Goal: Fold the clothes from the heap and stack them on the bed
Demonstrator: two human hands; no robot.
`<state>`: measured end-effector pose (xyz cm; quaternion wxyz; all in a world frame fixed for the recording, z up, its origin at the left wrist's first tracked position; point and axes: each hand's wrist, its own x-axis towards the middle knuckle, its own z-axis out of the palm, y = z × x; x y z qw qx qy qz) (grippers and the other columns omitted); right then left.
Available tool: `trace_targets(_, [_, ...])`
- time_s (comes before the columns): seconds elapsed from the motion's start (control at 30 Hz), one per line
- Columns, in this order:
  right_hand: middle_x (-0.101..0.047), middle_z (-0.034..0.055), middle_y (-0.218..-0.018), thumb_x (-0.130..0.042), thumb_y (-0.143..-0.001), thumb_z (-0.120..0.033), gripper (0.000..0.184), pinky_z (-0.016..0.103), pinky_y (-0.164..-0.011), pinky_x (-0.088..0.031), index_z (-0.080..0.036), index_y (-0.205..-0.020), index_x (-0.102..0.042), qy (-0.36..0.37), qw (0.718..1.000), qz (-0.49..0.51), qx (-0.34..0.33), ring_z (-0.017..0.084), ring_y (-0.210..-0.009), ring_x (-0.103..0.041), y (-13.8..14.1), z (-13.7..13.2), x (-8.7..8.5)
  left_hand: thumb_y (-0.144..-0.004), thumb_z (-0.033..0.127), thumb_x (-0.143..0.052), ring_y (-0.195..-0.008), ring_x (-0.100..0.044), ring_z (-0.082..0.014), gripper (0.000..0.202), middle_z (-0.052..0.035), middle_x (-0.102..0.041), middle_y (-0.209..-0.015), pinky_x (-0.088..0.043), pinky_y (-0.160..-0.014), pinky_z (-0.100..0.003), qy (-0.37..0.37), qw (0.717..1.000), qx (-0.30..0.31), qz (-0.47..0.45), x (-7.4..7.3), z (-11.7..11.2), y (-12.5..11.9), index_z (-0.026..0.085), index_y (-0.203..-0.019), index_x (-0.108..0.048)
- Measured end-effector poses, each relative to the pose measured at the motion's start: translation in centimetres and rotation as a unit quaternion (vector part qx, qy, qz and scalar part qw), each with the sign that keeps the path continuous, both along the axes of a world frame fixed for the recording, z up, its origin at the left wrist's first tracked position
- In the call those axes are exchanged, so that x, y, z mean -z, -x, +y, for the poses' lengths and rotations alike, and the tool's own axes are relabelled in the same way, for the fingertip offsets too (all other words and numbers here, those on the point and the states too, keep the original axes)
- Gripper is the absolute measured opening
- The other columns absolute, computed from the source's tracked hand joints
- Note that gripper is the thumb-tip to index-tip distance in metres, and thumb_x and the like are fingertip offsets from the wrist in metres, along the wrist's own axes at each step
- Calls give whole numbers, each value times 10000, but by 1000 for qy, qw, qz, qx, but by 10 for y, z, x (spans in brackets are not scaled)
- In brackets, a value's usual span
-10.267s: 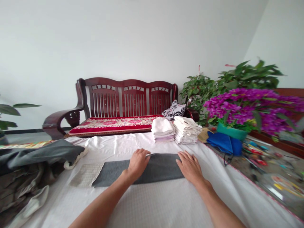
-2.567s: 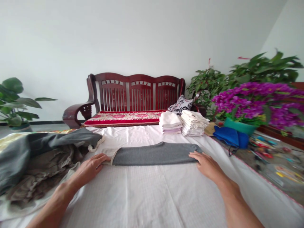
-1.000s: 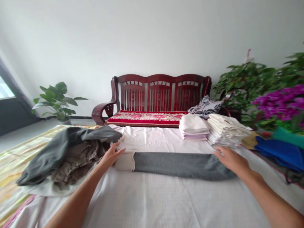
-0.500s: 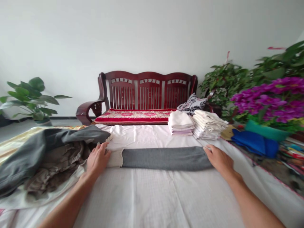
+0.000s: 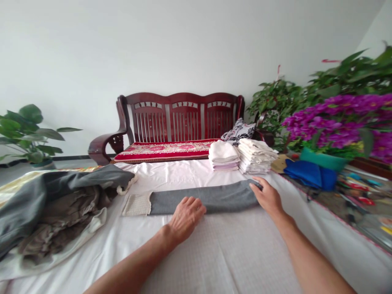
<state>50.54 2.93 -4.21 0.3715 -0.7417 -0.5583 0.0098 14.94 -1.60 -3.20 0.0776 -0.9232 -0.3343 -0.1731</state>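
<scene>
A long grey cloth strip, looking like a sleeve or trouser leg [image 5: 220,198], lies crosswise in front of me, with a cream ribbed cuff [image 5: 136,203] at its left end. My left hand [image 5: 187,217] rests palm down on the middle of the strip, fingers lightly bent and holding nothing I can see. Pinched between the thumb and fingers of my right hand [image 5: 268,196] is the strip's far right end, its edge slightly raised and curled. To the left lies a rumpled heap of grey and brown clothes [image 5: 65,204], apart from both hands.
The strip lies on a white sheet [image 5: 214,261]. Two stacks of folded white cloths [image 5: 225,155] stand at its back right. Behind is a wooden bench [image 5: 183,118] with a red mat. Blue cloth [image 5: 309,173] and purple flowers [image 5: 337,118] are on the right.
My left hand has moved right from the cuff to the middle of the strip. The right end of the strip has been lifted a little by my right hand. The view has turned slightly right.
</scene>
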Motion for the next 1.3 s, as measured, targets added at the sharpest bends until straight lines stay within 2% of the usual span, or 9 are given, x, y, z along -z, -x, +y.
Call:
trace_targets(0.27, [-760, 117, -1101, -563, -832, -483, 534, 382, -869, -536, -192, -1265, -674, 9, 997, 71, 40, 286, -1016, -696, -7, 24, 8, -936, 281, -588, -913, -628, -236, 96, -69, -689, -944, -412, -795, -343, 100, 974, -170, -113, -2, 19, -14, 223, -955, -661])
trace_targets(0.37, [-770, 109, -1061, -580, -827, -473, 499, 379, -826, -542, -213, -1236, -696, 46, 996, 48, 58, 291, -969, -709, -5, 27, 9, -921, 312, -597, -869, -633, -227, 127, -73, -693, -895, -410, -761, -325, 98, 973, -161, -131, -5, 2, -9, 231, -862, -675])
trace_targets(0.5, [-776, 87, -1011, -574, -839, -464, 470, 360, -776, -541, -244, -1234, -704, 61, 996, 27, 67, 278, -909, -719, 1, 26, 5, -915, 307, -547, -675, -616, -181, 209, -43, -687, -734, -374, -653, -297, 237, 941, -135, -203, -3, -24, -14, 252, -827, -728])
trace_targets(0.7, [-764, 90, -1094, -561, -853, -454, 492, 359, -824, -534, -233, -1276, -683, 92, 992, 40, 75, 286, -997, -708, 6, 23, -2, -799, 227, -595, -516, -548, -135, 508, 10, -654, -645, -361, -527, -252, 487, 798, -145, -324, 3, -32, -40, 158, -1301, -631])
trace_targets(0.83, [-759, 90, -1127, -559, -852, -453, 489, 365, -844, -533, -230, -1268, -685, 86, 993, 44, 72, 284, -1015, -704, 6, 23, 0, -773, 264, -678, -495, -548, -75, 683, -10, -703, -839, -332, -444, -193, 644, 582, -141, -477, -9, -33, -59, 164, -1410, -452])
trace_targets(0.9, [-755, 92, -1144, -560, -849, -450, 489, 368, -858, -528, -225, -1264, -686, 80, 993, 53, 65, 287, -1033, -698, 5, 23, 1, -754, 238, -718, -540, -586, -63, 606, -22, -710, -914, -361, -451, -168, 680, 482, -144, -533, -15, -37, -69, 186, -1307, -476])
trace_targets(0.97, [-753, 101, -1150, -556, -850, -449, 491, 364, -875, -521, -213, -1261, -687, 70, 994, 65, 55, 286, -1051, -691, 3, 22, 1, -746, 199, -729, -554, -604, -60, 394, -27, -709, -906, -379, -446, -153, 705, 419, -149, -553, -17, -41, -78, 184, -1081, -522])
trace_targets(1.1, [-763, 99, -1096, -503, -878, -457, 486, 348, -854, -513, -211, -1250, -695, 55, 994, 84, 44, 273, -1014, -694, 3, 17, -4, -791, 165, -681, -514, -595, -56, 212, -12, -695, -799, -412, -441, -147, 731, 363, -146, -559, -16, -47, -83, 190, -810, -471])
trace_targets(1.3, [-747, 81, -1164, -518, -863, -426, 511, 364, -828, -509, -282, -1340, -629, 157, 983, 14, 93, 281, -1021, -694, 6, 13, -14, -822, 104, -598, -508, -620, -65, 107, -4, -712, -799, -449, -456, -164, 752, 330, -155, -550, -17, -46, -72, 172, -858, -523])
